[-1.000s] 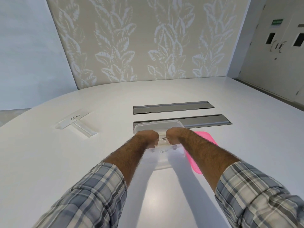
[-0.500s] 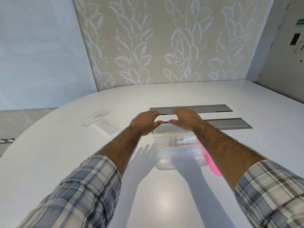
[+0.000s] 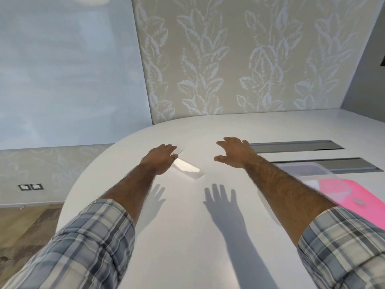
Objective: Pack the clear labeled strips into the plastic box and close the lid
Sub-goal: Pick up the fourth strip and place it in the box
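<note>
A clear strip (image 3: 188, 168) lies on the white table (image 3: 187, 226) just right of my left hand (image 3: 161, 160). That hand hovers palm down over the strips' far end, fingers apart; a second strip is mostly hidden under it. My right hand (image 3: 234, 154) floats above the table to the right of the strips, fingers spread, holding nothing. The clear plastic box (image 3: 308, 171) sits at the right, partly behind my right forearm. Its pink lid (image 3: 362, 197) lies beside it, at the right edge of the head view.
Two grey cable slots (image 3: 295, 146) (image 3: 343, 163) are set into the table behind the box. The table's rounded edge curves down the left side, with floor beyond it. A patterned wall stands behind the table.
Both hands left the box and moved left to the strips on the table. The view swung left, so the box and lid now sit at the right edge.
</note>
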`<state>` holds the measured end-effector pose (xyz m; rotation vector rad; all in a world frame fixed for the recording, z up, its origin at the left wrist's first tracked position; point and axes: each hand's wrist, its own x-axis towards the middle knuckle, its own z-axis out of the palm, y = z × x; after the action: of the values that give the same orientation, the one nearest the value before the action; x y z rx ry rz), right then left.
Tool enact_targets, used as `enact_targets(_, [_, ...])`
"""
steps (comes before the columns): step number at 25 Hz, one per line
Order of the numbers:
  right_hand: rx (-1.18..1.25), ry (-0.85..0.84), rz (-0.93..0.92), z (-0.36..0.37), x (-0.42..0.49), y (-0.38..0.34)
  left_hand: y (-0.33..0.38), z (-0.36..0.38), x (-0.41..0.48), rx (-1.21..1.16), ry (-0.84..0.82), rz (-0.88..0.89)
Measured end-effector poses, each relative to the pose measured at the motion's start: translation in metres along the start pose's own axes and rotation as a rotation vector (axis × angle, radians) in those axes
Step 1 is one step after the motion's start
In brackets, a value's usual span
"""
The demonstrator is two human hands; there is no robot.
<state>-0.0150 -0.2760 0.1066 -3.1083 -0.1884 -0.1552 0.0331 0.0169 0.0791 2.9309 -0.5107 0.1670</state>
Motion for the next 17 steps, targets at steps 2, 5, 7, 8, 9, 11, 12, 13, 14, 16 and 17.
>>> enact_targets(2, [-0.005,-0.026,0.052,0.016,0.012,-0.035,-0.046,0.006,0.006,-0.014,-0.050,-0.015])
enact_targets(5, [-0.031,-0.107,0.131,0.036,0.021,-0.069,-0.082,0.014,0.014,-0.023,-0.134,0.018])
enact_targets(7, [-0.039,-0.140,0.179,0.042,0.030,-0.084,-0.098,0.015,0.025,-0.029,-0.171,0.051])
enact_targets(8, [-0.030,-0.145,0.195,0.044,0.034,-0.089,-0.103,0.015,0.031,-0.038,-0.178,0.058])
enact_targets(9, [-0.022,-0.149,0.205,0.047,0.040,-0.093,-0.106,0.016,0.039,-0.048,-0.181,0.067])
enact_targets(11, [-0.020,-0.157,0.221,0.054,0.050,-0.098,-0.108,0.021,0.053,-0.067,-0.189,0.090])
enact_targets(12, [-0.020,-0.167,0.230,0.058,0.054,-0.100,-0.106,0.026,0.058,-0.078,-0.195,0.105])
enact_targets(13, [-0.020,-0.175,0.239,0.063,0.058,-0.101,-0.104,0.031,0.062,-0.087,-0.201,0.120])
enact_targets(14, [-0.024,-0.180,0.246,0.070,0.065,-0.102,-0.103,0.037,0.069,-0.089,-0.205,0.133])
enact_targets(16, [-0.024,-0.196,0.257,0.084,0.078,-0.104,-0.101,0.050,0.085,-0.103,-0.229,0.156])
enact_targets(17, [-0.021,-0.208,0.263,0.092,0.084,-0.105,-0.099,0.055,0.091,-0.115,-0.241,0.166])
